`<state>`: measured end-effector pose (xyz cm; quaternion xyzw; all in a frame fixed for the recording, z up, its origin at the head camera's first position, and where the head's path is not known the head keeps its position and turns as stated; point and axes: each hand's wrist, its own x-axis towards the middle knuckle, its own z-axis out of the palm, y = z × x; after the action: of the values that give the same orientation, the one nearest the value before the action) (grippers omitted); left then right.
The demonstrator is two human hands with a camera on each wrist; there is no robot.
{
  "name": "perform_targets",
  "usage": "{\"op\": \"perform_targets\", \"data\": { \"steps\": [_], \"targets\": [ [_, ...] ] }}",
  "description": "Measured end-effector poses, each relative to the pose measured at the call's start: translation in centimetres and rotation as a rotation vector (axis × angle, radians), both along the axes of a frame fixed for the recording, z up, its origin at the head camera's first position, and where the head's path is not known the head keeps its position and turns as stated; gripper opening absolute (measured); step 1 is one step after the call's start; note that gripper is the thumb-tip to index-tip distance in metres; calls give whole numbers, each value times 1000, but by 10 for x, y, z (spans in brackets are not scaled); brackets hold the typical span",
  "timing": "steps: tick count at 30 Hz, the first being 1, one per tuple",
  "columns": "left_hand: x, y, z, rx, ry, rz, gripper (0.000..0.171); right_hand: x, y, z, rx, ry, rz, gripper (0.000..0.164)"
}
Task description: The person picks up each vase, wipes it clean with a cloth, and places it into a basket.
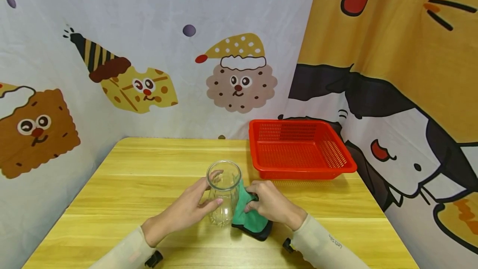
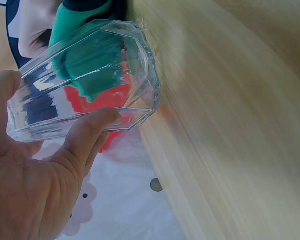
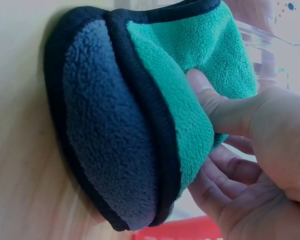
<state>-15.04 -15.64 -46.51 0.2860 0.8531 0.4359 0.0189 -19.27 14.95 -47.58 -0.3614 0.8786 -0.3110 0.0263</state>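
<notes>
A clear glass vase [image 1: 228, 196] with a rounded rim and faceted lower sides stands near the middle of the table. My left hand [image 1: 188, 206] grips it from the left, thumb on the near side and fingers behind. The left wrist view shows the thumb and fingers on either side of the glass [image 2: 85, 85]. Right beside it, my right hand [image 1: 274, 203] pinches a folded green cloth [image 1: 254, 221] with dark edging. Close up, the cloth [image 3: 195, 45] also shows a dark grey-blue side, and its lower end rests on the table.
A red plastic basket [image 1: 291, 169] with perforated sides sits at the back right of the yellow wood-grain table [image 1: 157, 165]. Behind the table hangs a white curtain [image 1: 157, 20] printed with cartoon food. A cartoon-animal curtain [image 1: 403, 65] borders the right side.
</notes>
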Motion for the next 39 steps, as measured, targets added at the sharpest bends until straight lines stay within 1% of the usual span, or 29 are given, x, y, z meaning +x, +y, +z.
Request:
{"op": "perform_targets", "data": {
  "steps": [3,6,8,12,17,19,23,28,31,35,39],
  "targets": [
    [0,0,0,-8,1,6,75,1,0,1,-16,2,-3,24],
    [0,0,-1,-6,3,8,75,1,0,3,-37,4,-2,15],
    [0,0,-1,-1,4,5,74,2,1,4,-54,4,-2,13],
    [0,0,-1,2,1,2,74,3,1,8,-76,12,-8,16],
    [0,-1,-1,0,-5,0,75,5,1,13,-103,26,-18,25],
    [0,-1,-1,-2,-2,1,75,5,1,14,-122,37,-9,26],
    [-1,-1,-1,-23,30,8,74,6,0,18,-160,57,2,22],
    [0,-1,-1,-52,80,17,74,7,-1,23,-211,62,-10,25],
    [0,-1,-1,-59,98,21,74,8,-2,25,-243,86,-22,27],
    [-1,-1,-1,-63,107,23,73,8,-3,27,-285,137,-37,25],
    [-1,0,0,-60,99,21,73,9,-4,27,-324,167,-43,26]
  ]
}}
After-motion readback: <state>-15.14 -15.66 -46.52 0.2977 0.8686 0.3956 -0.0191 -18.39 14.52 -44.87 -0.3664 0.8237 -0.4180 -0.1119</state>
